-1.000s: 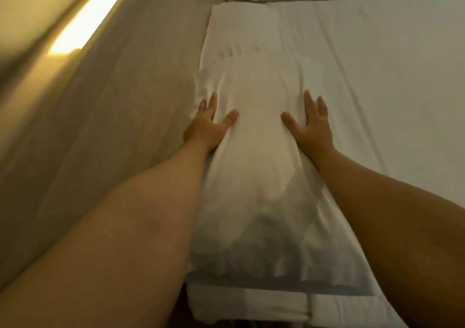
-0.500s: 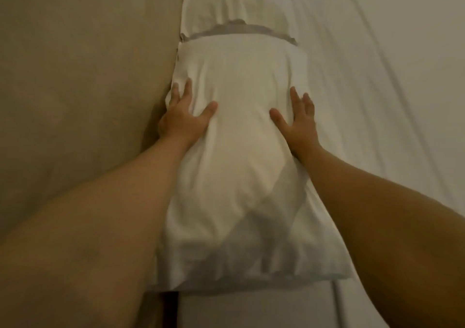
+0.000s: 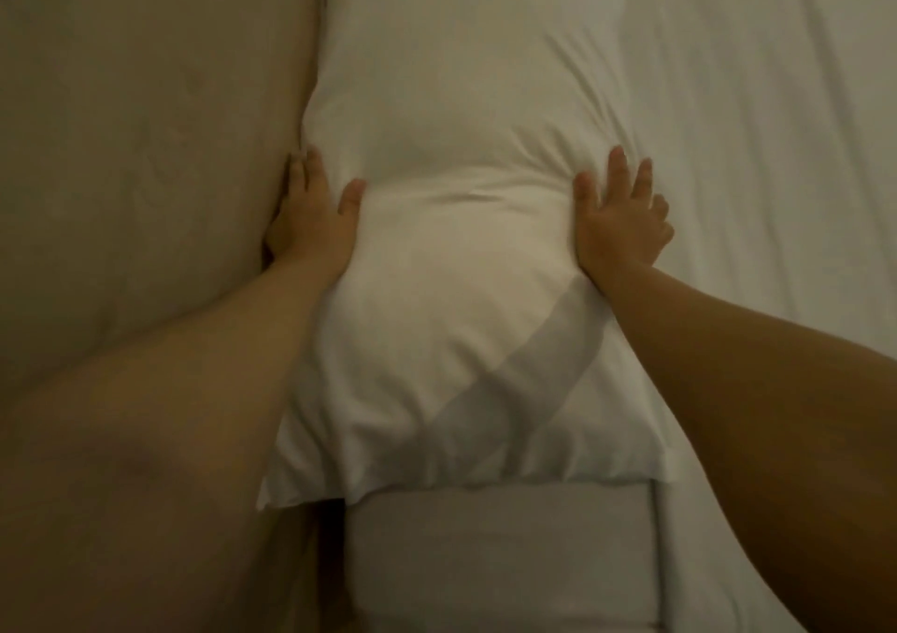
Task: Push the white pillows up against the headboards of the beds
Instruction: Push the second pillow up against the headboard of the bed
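Note:
A white pillow lies lengthwise on the white bed, its left long side touching the beige padded headboard. My left hand clasps the pillow's left edge, thumb on top and fingers tucked down between pillow and headboard. My right hand presses against the pillow's right side with its fingers spread. The pillow is pinched narrow between the two hands, and creases gather there. Both forearms reach in from the bottom corners.
The near end of the pillow overhangs the mattress corner, which shows as a grey-white block at the bottom. A dark gap runs between that corner and the headboard. Smooth white sheet spreads to the right of the pillow.
Both hands have slid from the top of the pillow out to its two sides and squeeze it. The view has tilted down and closer, and the pillow sits tighter against the headboard.

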